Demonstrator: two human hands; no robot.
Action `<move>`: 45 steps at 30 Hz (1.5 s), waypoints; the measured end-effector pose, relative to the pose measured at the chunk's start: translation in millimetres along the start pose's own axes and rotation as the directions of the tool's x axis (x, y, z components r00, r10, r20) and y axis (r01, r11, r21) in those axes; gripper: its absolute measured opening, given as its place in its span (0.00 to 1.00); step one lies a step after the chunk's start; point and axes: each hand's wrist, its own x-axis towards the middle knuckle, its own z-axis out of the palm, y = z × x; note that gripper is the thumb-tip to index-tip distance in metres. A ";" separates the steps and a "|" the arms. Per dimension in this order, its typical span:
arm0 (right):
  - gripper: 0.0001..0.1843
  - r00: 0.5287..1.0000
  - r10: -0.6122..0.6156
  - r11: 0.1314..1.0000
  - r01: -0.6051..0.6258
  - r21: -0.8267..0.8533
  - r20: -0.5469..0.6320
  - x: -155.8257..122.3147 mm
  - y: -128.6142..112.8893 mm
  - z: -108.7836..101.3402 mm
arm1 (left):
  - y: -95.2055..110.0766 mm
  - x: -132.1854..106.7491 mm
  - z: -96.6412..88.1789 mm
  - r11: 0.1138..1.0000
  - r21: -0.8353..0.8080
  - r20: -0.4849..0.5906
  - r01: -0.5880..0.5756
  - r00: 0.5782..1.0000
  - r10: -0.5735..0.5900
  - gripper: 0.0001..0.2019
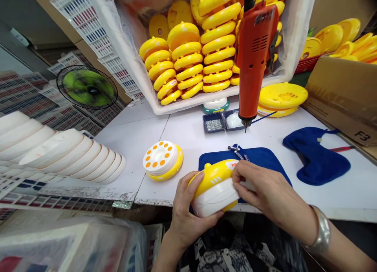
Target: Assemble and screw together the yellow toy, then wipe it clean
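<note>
A round plastic toy (216,193) with a yellow top and white side is held tilted over the table's front edge. My left hand (186,203) wraps its left end, thumb on the yellow part and fingers underneath. At the toy's right end, beside a red-and-white label, my right hand (256,181) has its fingers pinched together against the side. A pale edge shows by those fingers, but I cannot make out what it is. Under the toy lies a blue cloth mat (269,162) with several small batteries (238,155) on it.
An orange electric screwdriver (255,59) hangs over the table, near a tray of screws (214,124). Another toy (163,160) sits left; white stacked parts (73,156) stand farther left. Behind is a bin (159,105) of yellow shells. A blue cloth (316,156) lies right.
</note>
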 end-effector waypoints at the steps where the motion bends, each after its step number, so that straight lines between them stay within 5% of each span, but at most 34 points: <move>1: 0.05 1.000 0.015 1.000 -0.015 -0.010 -0.007 -0.8 1.1 -0.3 | 0.2 0.0 0.0 1.000 -0.001 0.004 0.002 1.000 -0.002 0.39; 31: 0.07 0.999 -0.032 1.000 0.032 0.001 -0.006 1.9 0.3 2.6 | -0.6 -0.8 -2.2 1.000 0.005 0.007 0.000 1.000 0.000 0.38; 42: 0.06 0.998 -0.037 0.999 0.037 0.006 0.045 12.4 5.5 11.0 | -21.0 -4.3 -4.5 1.000 -0.020 0.018 0.002 1.000 -0.002 0.45; 45: 0.05 0.999 0.030 0.999 -0.031 0.033 0.036 8.3 12.8 17.5 | -22.1 -5.9 -0.2 1.000 -0.025 -0.053 -0.005 0.999 0.004 0.41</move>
